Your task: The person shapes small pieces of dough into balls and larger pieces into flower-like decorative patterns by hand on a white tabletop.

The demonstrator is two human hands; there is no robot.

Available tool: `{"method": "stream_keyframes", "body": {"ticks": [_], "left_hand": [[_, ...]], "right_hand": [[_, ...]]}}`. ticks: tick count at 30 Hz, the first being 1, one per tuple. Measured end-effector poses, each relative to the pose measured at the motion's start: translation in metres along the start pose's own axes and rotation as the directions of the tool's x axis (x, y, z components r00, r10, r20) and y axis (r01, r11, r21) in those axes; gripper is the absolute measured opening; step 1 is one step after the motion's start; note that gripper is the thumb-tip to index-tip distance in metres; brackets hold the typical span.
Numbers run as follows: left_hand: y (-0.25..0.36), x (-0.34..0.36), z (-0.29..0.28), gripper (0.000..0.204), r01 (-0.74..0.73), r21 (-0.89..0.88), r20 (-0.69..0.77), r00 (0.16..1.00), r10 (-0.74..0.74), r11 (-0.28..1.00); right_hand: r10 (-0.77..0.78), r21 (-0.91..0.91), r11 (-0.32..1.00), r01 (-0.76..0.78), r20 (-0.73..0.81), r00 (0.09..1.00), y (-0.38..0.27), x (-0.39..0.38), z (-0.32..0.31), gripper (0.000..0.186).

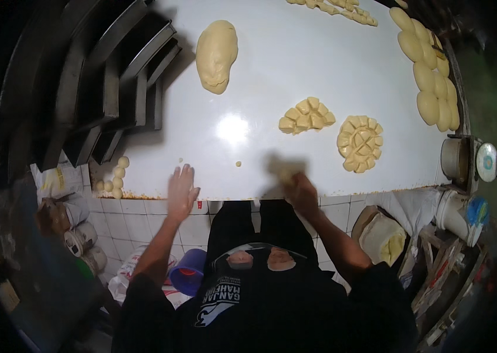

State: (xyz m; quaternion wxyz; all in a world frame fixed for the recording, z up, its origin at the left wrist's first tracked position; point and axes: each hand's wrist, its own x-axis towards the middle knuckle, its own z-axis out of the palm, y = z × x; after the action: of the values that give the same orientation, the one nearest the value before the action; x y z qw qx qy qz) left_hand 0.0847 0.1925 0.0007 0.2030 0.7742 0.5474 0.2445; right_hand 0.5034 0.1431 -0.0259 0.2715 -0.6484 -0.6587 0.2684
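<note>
My left hand [182, 191] lies flat at the near edge of the white table [160, 170], fingers stretched out and holding nothing. A small dough crumb [181, 160] is just beyond its fingertips. My right hand [300, 193] is closed at the same edge around a blurred brownish, dark-ended tool [285, 169], whose kind motion smear hides. A tiny dough piece [238, 164] sits between the hands. Beyond my right hand are a fan-shaped cluster of cut dough [307, 116] and a round cut dough piece [360, 144]. A large smooth dough lump [216, 56] rests farther left.
Dark metal pans [113, 88] are stacked at the left, with small dough balls [119, 172] near them. Oval dough pieces [427, 76] line the right edge; dough strips [342, 9] lie far back. A scale [487, 162] stands right. Below are a blue bucket [188, 273] and a sack [382, 238].
</note>
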Motion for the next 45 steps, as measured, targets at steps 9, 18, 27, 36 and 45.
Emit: {"method": "stream_keyframes", "body": {"ticks": [9,18,27,36,45], "left_hand": [[-0.009,0.041,0.057,0.023,-0.086,0.011,0.066,0.994,0.085,0.996],[-0.013,0.057,0.053,0.018,-0.031,0.054,0.228,0.974,0.018,0.998],[-0.007,0.055,0.057,0.018,0.080,0.112,0.110,0.990,-0.093,0.990],[0.013,0.059,0.064,0.014,0.147,0.011,-0.189,0.972,-0.142,0.989],[0.023,0.060,0.071,0.020,0.330,0.020,-0.209,0.925,-0.319,0.944]], "right_hand": [[-0.216,-0.304,0.939,0.163,-0.149,0.965,-0.090,0.057,0.111,0.028],[-0.176,-0.238,0.964,0.123,-0.218,0.960,-0.077,0.070,0.106,0.031],[-0.019,-0.383,0.920,-0.087,-0.263,0.965,-0.066,0.090,0.095,0.031],[-0.151,-0.316,0.943,0.109,-0.112,0.982,-0.066,0.101,0.072,0.036],[-0.262,-0.237,0.948,0.214,-0.192,0.946,-0.042,0.103,0.064,0.023]]}}
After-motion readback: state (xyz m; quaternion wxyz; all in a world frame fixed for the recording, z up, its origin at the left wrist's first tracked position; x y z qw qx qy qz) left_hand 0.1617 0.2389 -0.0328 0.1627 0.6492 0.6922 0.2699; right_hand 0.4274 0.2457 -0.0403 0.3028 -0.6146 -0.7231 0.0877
